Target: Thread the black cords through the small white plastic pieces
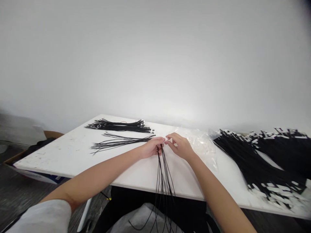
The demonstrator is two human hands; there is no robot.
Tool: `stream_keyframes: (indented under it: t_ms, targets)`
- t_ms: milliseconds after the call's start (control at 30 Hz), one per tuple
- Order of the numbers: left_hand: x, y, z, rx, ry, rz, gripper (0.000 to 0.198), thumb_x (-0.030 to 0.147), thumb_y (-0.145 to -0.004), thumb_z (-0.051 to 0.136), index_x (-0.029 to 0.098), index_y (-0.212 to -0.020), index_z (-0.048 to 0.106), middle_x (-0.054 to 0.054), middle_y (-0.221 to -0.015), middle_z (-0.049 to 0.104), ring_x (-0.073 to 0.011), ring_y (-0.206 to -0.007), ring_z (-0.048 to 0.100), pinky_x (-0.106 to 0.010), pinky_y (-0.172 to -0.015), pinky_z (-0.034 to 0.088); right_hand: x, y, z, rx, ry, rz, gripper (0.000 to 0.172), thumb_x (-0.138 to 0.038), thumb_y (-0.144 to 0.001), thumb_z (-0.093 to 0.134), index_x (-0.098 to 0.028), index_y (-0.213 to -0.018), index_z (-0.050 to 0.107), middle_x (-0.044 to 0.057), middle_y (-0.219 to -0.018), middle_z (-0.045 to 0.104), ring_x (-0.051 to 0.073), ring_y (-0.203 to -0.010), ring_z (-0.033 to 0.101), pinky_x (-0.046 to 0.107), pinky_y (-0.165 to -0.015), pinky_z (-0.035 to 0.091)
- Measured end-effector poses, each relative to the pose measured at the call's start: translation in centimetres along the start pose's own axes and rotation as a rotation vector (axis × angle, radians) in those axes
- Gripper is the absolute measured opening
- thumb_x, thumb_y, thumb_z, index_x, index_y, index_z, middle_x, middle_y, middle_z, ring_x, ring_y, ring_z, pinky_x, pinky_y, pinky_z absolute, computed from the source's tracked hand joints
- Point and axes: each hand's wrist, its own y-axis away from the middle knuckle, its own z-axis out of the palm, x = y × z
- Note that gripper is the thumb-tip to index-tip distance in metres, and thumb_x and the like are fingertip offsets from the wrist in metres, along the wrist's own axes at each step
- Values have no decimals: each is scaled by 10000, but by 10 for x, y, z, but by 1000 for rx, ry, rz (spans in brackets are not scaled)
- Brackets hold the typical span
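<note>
over smooth white tabletop (73, 152), left hand (150, 148) and right hand (181, 147) pinching thin black cable ties (163, 174)

A clear plastic bag (202, 142) lies on the white table (60, 155).

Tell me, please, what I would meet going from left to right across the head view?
Cardboard box → tidy bundle of black ties → left hand, gripping a hanging bunch of ties → right hand → clear plastic bag → large heap of black ties with white ends.
</note>
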Motion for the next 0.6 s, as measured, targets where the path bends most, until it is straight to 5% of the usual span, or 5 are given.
stream_keyframes:
  t_ms: [267,600]
  targets:
    - [2,1,2,-1,21,2,278,427,-683,636,172,-744,546,41,-564,407,-76,-454,415,-231,-468,356,-1,5,1,-59,106,-184,177,-307,-847,473,-213,-865,623,-7,-642,578,80,-564,491,208,-525,310]
    - [-3,-4,-2,3,10,19,269,419,-693,626,164,-749,560,22,-550,458,-79,-469,437,-202,-457,314,-1,3,6,-112,61,-159,234,-363,-862,456,-225,-888,645,-11,-619,592,79,-556,501,206,-542,304]
